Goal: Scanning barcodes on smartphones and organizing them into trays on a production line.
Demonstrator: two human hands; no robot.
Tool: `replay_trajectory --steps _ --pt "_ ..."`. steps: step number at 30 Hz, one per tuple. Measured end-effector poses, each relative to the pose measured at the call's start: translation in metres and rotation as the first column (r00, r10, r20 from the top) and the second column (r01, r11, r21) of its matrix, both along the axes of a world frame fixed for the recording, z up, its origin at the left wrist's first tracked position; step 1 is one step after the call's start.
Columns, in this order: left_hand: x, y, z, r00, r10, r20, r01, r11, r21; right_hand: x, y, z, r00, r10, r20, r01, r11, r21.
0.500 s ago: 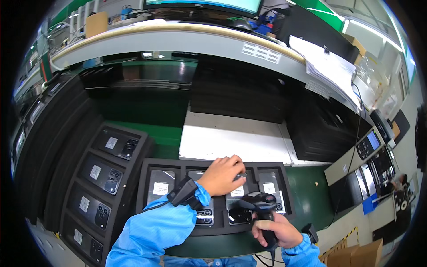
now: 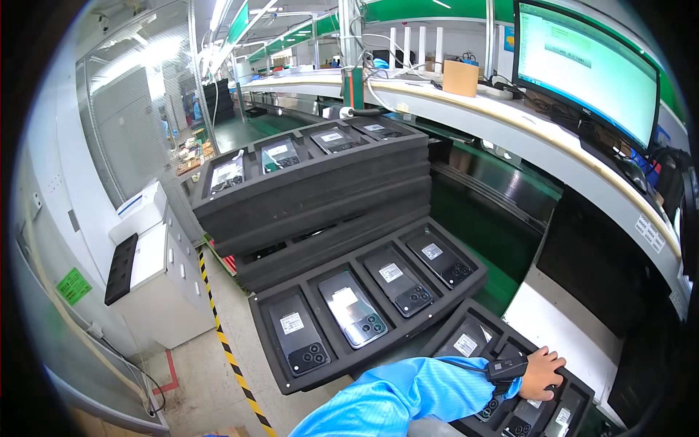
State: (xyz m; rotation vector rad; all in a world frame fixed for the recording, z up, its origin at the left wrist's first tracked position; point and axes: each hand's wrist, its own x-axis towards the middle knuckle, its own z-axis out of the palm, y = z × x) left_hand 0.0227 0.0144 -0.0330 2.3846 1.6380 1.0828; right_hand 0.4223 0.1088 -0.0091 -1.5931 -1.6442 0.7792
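Left hand [image 2: 541,373] half-curled over phone [image 2: 531,415]

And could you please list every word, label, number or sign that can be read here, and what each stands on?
I won't quote wording; print shows here:
Phone labels: too small to read.
Monitor: screen text mostly too small; the frame mark I leave unquoted.
Green sign at far left: too small.
White stickers on the bench edge: too small.
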Motion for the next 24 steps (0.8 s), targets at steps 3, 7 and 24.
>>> replay_trajectory --steps 3,7,24 --pt "0.003 -0.001 0.008 1.000 0.004 -0.007 -0.004 0.999 -0.053 0.000 0.012 -0.008 0.990 -0.045 0.131 0.048 0.999 -0.014" --pt "0.006 -0.006 0.021 0.999 0.012 0.053 -0.009 0.998 -0.057 -0.001 0.024 -0.012 0.994 -0.032 0.105 0.043 0.994 -0.102" --pt "0.002 -0.007 0.033 0.952 -0.005 0.306 0.033 0.996 -0.086 -0.006 0.028 -0.025 0.977 -0.054 0.205 0.058 0.998 -0.013"
